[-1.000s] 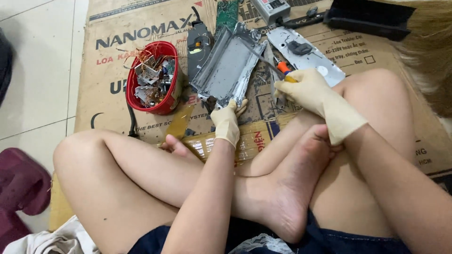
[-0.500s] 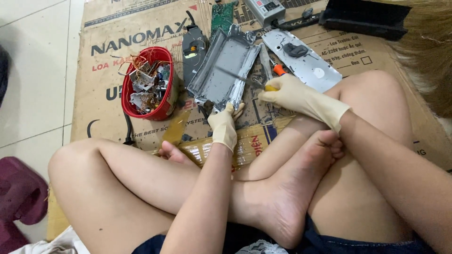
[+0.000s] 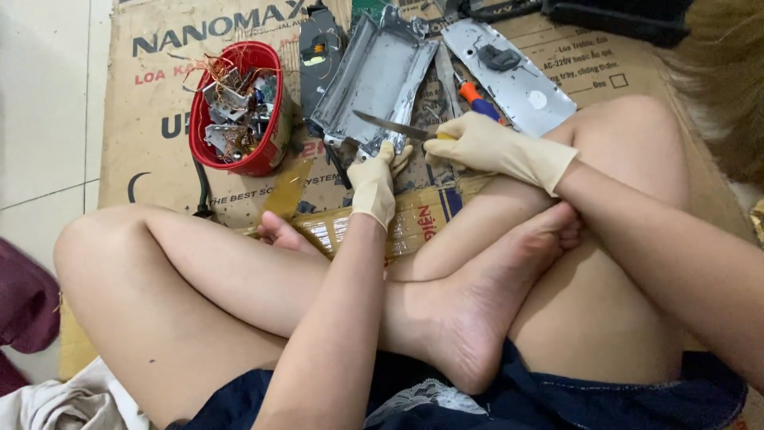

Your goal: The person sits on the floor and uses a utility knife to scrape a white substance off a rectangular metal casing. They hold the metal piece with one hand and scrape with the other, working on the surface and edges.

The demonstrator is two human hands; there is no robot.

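I sit cross-legged on flattened cardboard point(image 3: 151, 151). My left hand point(image 3: 376, 177), in a cream rubber glove, presses on the near edge of a grey metal casing point(image 3: 374, 80) lying open on the cardboard. My right hand point(image 3: 485, 147), also gloved, grips a knife point(image 3: 390, 126) by its yellowish handle. The blade points left across the casing's near corner, just above my left fingers.
A red bowl point(image 3: 270, 151) of copper wire and metal scrap stands left of the casing. A grey metal plate point(image 3: 517, 80), an orange-handled screwdriver point(image 3: 477, 99) and a dark circuit part point(image 3: 318, 52) lie behind. Tiled floor point(image 3: 44, 95) runs along the left; cloth point(image 3: 24, 306) lies at lower left.
My right hand has drawn in toward the left hand and now holds a knife with its blade over the casing's corner. The left hand stays on the casing.
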